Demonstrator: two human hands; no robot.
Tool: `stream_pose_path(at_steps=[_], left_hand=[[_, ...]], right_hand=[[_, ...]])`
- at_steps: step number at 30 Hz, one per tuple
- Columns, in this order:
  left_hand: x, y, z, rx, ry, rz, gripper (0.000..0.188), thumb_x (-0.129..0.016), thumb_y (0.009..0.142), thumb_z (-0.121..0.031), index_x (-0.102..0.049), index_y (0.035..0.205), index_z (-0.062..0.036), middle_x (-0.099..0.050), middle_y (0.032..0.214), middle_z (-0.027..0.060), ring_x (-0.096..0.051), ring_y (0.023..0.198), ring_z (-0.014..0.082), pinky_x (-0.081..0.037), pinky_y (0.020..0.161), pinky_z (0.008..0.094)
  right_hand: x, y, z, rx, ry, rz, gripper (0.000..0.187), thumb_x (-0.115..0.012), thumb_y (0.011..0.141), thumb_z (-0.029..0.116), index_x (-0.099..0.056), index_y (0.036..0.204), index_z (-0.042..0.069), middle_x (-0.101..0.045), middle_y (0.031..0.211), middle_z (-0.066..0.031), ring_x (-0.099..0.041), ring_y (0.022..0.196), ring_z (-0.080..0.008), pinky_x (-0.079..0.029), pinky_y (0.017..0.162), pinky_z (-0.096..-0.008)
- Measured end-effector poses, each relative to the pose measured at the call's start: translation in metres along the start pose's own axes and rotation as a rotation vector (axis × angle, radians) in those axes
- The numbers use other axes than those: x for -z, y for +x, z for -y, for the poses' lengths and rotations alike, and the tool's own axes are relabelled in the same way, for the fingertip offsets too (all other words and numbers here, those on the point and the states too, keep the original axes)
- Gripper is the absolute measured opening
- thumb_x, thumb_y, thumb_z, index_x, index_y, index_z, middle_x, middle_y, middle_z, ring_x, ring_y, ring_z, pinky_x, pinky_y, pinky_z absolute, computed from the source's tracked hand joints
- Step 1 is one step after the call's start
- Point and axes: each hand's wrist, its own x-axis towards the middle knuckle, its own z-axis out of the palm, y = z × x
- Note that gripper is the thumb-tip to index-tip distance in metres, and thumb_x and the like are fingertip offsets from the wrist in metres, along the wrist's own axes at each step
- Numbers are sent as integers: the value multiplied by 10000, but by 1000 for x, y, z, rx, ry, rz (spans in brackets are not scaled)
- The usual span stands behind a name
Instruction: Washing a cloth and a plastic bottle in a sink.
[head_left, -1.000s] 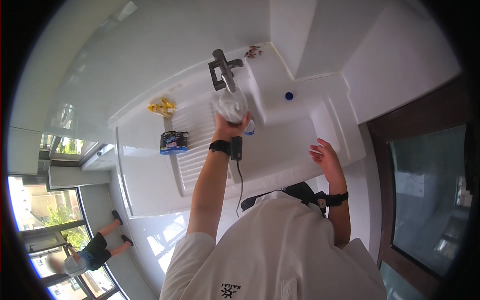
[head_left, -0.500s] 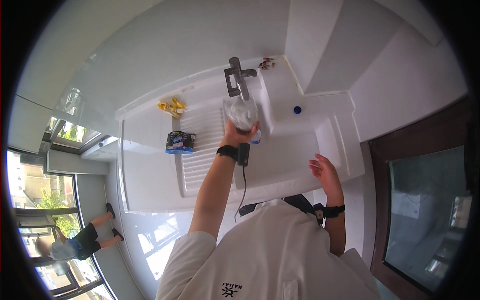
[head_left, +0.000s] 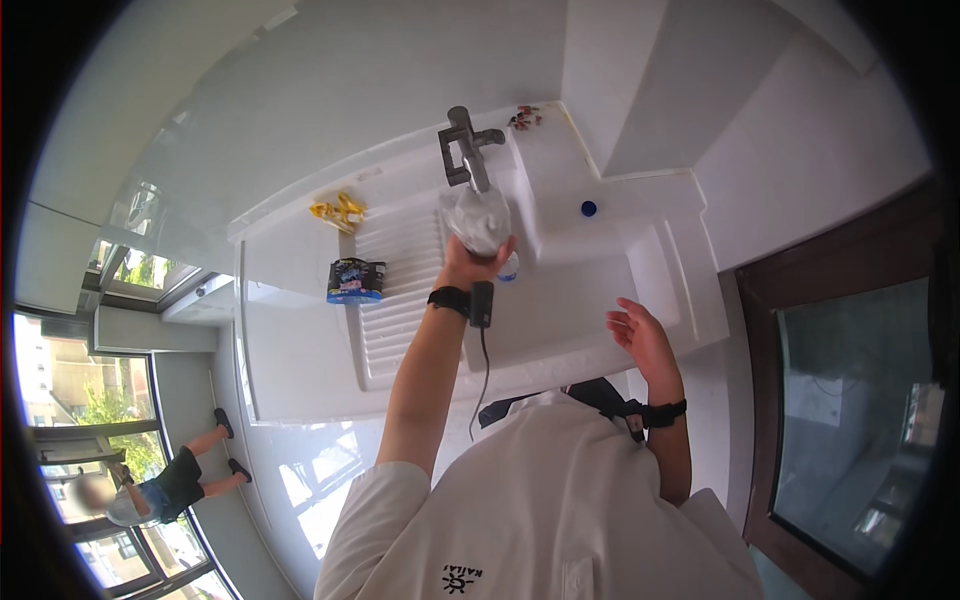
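My left hand (head_left: 478, 262) is closed round a clear, bulging plastic bag (head_left: 480, 220) and holds it up under the spout of the grey metal faucet (head_left: 466, 150). The bag's mouth is at the spout, and I cannot tell whether water is running. Just right of that hand, a small clear thing with blue on it (head_left: 509, 267), perhaps a bottle, shows partly in the white sink (head_left: 575, 300). My right hand (head_left: 645, 340) hovers over the sink's near right edge, its fingers apart with nothing in them.
Left of the ribbed drainboard (head_left: 400, 290) lie a crumpled yellow packet (head_left: 338, 212) and a black and blue package (head_left: 356, 281). A blue bottle cap (head_left: 588, 208) rests on the right ledge. Small reddish bits (head_left: 525, 118) lie behind the faucet. Another person (head_left: 165, 490) stands by the windows at far left.
The view has shifted slightly. My left hand still holds the bag beneath the spout, and my right hand stays open, moved only slightly.
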Motion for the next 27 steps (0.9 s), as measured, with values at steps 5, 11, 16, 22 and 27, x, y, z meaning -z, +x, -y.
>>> stream_pose_path(at_steps=[5, 11, 16, 22, 27], left_hand=[[-1, 2, 2, 1, 20, 26, 616, -587, 845, -603, -562, 1275, -162, -528, 1234, 125, -551, 1121, 350, -599, 729, 363], [4, 3, -1, -17, 2, 25, 644, -606, 840, -591, -552, 1282, -127, -528, 1245, 130, -558, 1125, 344, -606, 732, 344], [5, 6, -2, -40, -1, -36, 676, -618, 834, -584, -527, 1306, -108, -505, 1273, 151, -550, 1163, 340, -598, 753, 344], [2, 5, -2, 23, -33, -4, 693, -631, 818, -599, -531, 1296, -108, -504, 1261, 154, -547, 1151, 339, -598, 760, 365], [5, 3, -4, 33, -21, 50, 668, -615, 831, -602, -543, 1274, -108, -515, 1237, 148, -545, 1141, 348, -606, 755, 376]], right_hand=[[3, -1, -1, 3, -17, 3, 359, -489, 996, 274, -559, 1295, 88, -669, 1116, -92, -635, 1001, -164, -474, 879, -301], [0, -7, 5, -42, 90, 21, 358, -498, 991, 280, -563, 1289, 92, -663, 1121, -88, -624, 1012, -166, -466, 888, -299], [6, -6, 2, -17, 90, 37, 363, -518, 986, 303, -571, 1280, 97, -664, 1113, -87, -626, 1003, -166, -466, 884, -298], [0, 0, 0, -34, 110, 32, 354, -524, 987, 283, -575, 1282, 95, -654, 1125, -92, -624, 1002, -179, -478, 887, -304], [-14, 7, -8, -23, 77, 61, 357, -527, 985, 291, -574, 1278, 92, -654, 1117, -89, -624, 1001, -184, -479, 881, -306]])
